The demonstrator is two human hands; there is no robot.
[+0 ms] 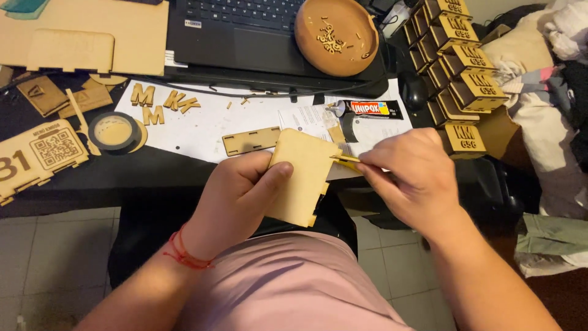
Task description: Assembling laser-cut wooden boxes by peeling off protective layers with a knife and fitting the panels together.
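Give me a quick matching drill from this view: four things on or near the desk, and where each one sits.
Things:
1. wooden panel
2. round bowl
3. glue tube
4. tape roll

Places:
A. on the laptop
B. left side of the desk
C. in the left hand
D. on the white paper, just above the right hand

Pairs: 1-C, 2-A, 3-D, 4-B
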